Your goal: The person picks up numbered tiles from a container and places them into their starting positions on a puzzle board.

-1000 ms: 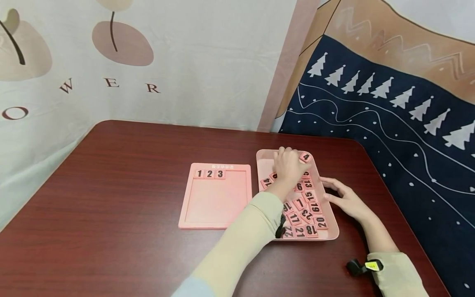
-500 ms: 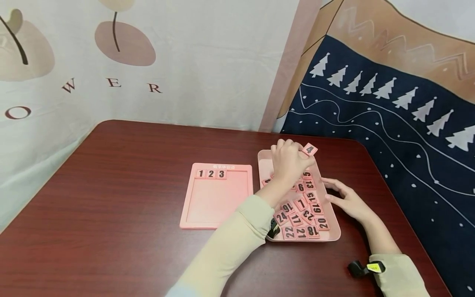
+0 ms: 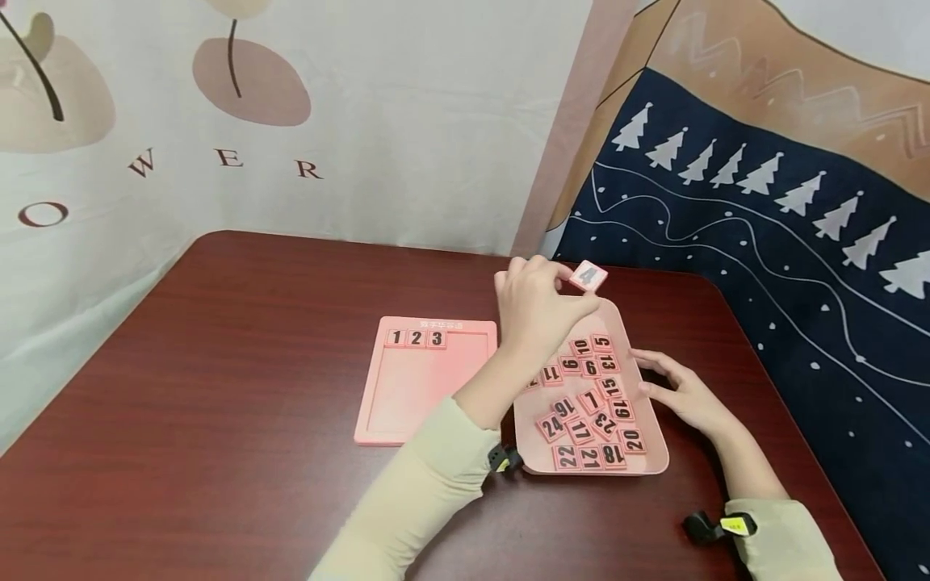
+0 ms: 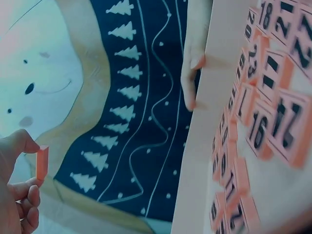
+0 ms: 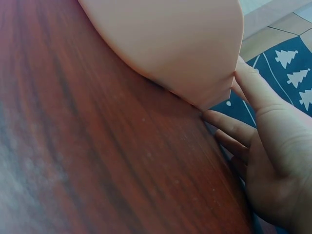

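Observation:
My left hand (image 3: 534, 311) pinches a small pink number tile (image 3: 588, 277) marked 4 between thumb and index finger, held up above the tray's far edge. From the side, in the left wrist view, the same tile (image 4: 43, 163) shows its thin edge. A pink tray (image 3: 534, 448) with loose number tiles (image 3: 591, 458) lies beneath that arm. My right hand (image 3: 686, 393) rests against the tray's right side. Its thumb and fingers touch the outer wall (image 5: 195, 58) and are only slightly bent. Left of the tray lies a pink puzzle board (image 3: 429, 395) bearing tiles (image 3: 416, 338) 1, 2 and 3 in its top row.
The dark red wooden table (image 3: 240, 387) extends well to the left of the board. A white curtain (image 3: 407, 129) and a navy cloth with white trees (image 3: 726, 234) hang behind and to the right. Part of the tray is hidden by my left hand and forearm.
My left hand has lifted tile 4 out of the tray's far right corner, then moved up and left with it. The right hand has stayed at the tray's side.

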The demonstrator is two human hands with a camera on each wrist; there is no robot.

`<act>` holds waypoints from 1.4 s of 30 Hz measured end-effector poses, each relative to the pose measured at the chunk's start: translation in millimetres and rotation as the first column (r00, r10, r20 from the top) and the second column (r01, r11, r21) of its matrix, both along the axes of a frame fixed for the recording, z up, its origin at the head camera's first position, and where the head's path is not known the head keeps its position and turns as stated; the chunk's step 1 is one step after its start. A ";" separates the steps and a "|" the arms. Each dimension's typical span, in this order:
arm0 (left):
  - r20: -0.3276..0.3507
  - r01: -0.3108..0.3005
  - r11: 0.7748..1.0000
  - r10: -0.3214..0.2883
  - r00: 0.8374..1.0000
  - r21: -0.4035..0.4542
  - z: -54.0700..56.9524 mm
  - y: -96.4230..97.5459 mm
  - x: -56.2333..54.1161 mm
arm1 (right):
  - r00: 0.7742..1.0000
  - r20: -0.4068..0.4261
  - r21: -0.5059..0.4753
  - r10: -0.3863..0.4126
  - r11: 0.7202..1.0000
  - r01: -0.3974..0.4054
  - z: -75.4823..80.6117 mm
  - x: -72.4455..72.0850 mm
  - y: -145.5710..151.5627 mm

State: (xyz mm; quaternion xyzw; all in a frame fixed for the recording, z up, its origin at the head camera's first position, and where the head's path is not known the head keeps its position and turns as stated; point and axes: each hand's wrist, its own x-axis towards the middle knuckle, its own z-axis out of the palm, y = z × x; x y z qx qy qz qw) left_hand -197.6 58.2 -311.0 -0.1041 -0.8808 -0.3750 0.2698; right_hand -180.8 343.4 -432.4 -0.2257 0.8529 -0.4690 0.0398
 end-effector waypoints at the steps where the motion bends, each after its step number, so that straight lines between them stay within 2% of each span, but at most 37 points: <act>1: -0.005 -0.009 1.000 0.009 1.000 0.015 -1.7 -5.5 1.8 | 1.000 -0.001 0.002 -0.001 1.000 0.001 0.1 0.2 0.0; 4: -0.010 -0.046 0.998 0.047 0.999 0.043 -9.6 -21.7 5.1 | 1.000 -0.005 0.008 -0.004 1.000 0.004 -0.1 0.8 -0.2; 9: 0.017 -0.131 0.991 0.130 0.991 0.028 -32.2 -49.3 4.7 | 1.000 -0.008 0.016 -0.008 1.000 0.008 0.3 2.1 -0.6; 13: 0.063 -0.200 0.980 0.199 0.978 0.010 -49.5 -68.7 4.1 | 1.000 -0.001 0.023 -0.022 0.999 0.022 2.0 3.0 -1.4; 17: 0.121 -0.253 0.967 0.251 0.960 -0.002 -61.7 -81.0 6.6 | 1.000 0.002 0.029 -0.027 0.999 0.026 2.3 3.0 -1.3; 23: 0.167 -0.299 0.953 0.303 0.938 -0.050 -72.9 -89.2 11.8 | 1.000 -0.011 0.017 -0.020 1.000 0.021 1.8 2.2 -0.3; 31: 0.219 -0.330 0.935 0.352 0.910 -0.131 -92.1 -95.3 12.8 | 1.000 -0.012 0.015 -0.014 1.000 0.014 0.9 2.5 -0.1; 36: 0.233 -0.338 0.932 0.360 0.903 -0.131 -102.8 -95.9 12.6 | 1.000 -0.011 0.026 -0.021 0.999 0.022 2.0 3.6 -0.4; 42: 0.240 -0.347 0.924 0.378 0.894 -0.163 -107.6 -97.3 11.5 | 1.000 -0.004 0.031 -0.024 0.999 0.024 2.9 4.2 -1.4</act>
